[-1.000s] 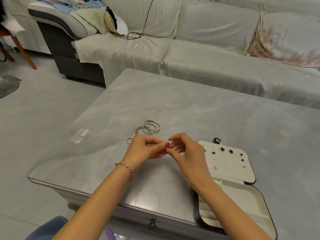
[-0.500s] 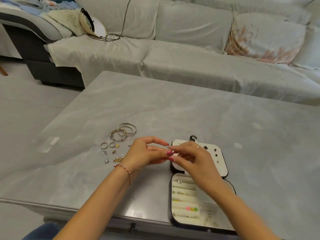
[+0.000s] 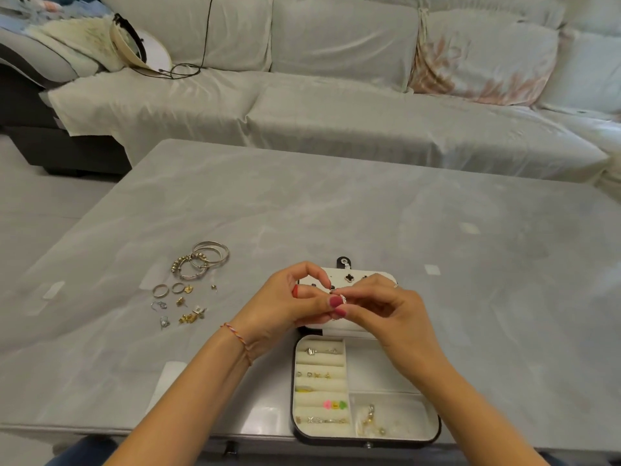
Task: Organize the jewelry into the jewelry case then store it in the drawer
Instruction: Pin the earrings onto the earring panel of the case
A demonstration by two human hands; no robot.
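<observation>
The left hand (image 3: 285, 304) and the right hand (image 3: 379, 307) meet above the open lid of the jewelry case (image 3: 366, 435), fingertips together. Between them they pinch a small sparkling piece of jewelry (image 3: 342, 298), which looks like a ring or stud; it is too small to tell which. The left thumb and forefinger curl into a loop over it, and the right thumb and forefinger close on it from the other side. A thin braided bracelet (image 3: 235, 334) circles the left wrist.

Under the hands the case lies open on the counter (image 3: 336, 203), near its front edge. The white lid panel (image 3: 353, 275) lies flat toward the sofa, with a black clover-shaped stud and a few small dark studs pinned on it. The base holds padded rolls on the left with rings and small earrings tucked into the slots, among them a pink, yellow and green cluster (image 3: 334, 404). A compartment at the lower right holds a few gold pieces (image 3: 369, 418).

To the left of the hands, well apart from the case, loose jewelry sits on the counter: overlapping bangles (image 3: 205, 260), 2 plain rings (image 3: 168, 289) just in front of them, and scattered gold and silver earrings (image 3: 183, 312).

Beyond the counter stands a grey covered sofa (image 3: 336, 105).
</observation>
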